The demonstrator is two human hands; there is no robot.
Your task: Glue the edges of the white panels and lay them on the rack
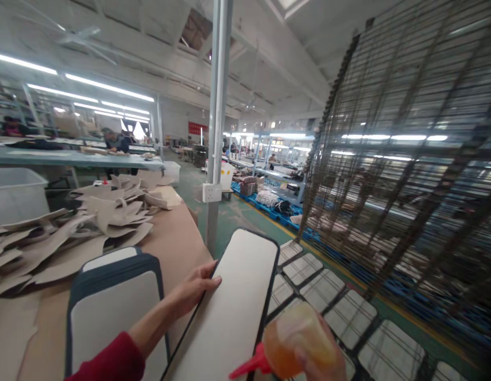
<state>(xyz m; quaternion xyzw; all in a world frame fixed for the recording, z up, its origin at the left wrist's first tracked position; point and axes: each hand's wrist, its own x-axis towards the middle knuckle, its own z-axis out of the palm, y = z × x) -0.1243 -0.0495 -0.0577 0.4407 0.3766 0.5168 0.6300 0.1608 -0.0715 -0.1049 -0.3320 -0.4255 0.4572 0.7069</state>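
My left hand (198,288) grips the left edge of a long white panel (239,296) with a dark rim, thumb on its face, holding it tilted. My right hand (325,349) is wrapped round a squeeze bottle (297,338) of amber liquid; its red nozzle (251,362) points left over the panel's lower right part. Whether the nozzle touches the panel I cannot tell. A stack of similar dark-rimmed panels (118,317) lies on the brown table (178,233) at the left.
Curved beige offcuts (110,211) are heaped at the left. A metal post (217,127) with a socket box (211,192) stands past the table. At the right, a wire rack (388,159) rises above rows of white panels (351,315). People work in the background.
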